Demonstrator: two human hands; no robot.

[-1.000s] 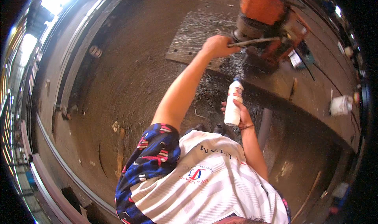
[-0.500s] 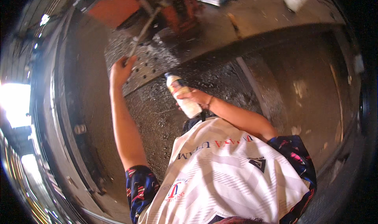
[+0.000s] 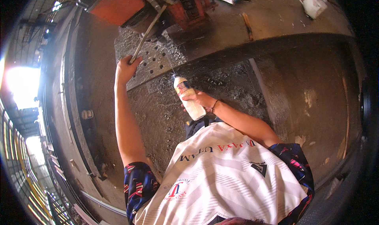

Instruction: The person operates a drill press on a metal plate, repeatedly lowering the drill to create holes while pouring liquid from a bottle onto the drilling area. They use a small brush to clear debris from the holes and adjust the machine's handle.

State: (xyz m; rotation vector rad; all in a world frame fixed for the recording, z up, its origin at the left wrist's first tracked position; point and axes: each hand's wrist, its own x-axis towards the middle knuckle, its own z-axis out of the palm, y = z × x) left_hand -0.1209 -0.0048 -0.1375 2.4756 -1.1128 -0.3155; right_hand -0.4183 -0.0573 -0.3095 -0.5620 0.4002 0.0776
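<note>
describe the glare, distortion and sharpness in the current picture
Head view, left: the bright opening is blown out with glare; head view, rim: the fisheye bows straight lines and the corners go black; head view, centre: the bottle and right hand look fairly sharp.

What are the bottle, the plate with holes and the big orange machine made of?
Bottle: probably plastic, smooth and pale, with a molded-looking narrow neck.
Plate: likely bare metal, dull grey, flat and straight-edged with neat round holes.
Machine: likely metal under orange paint; darker, unpainted-looking parts show beside it.
</note>
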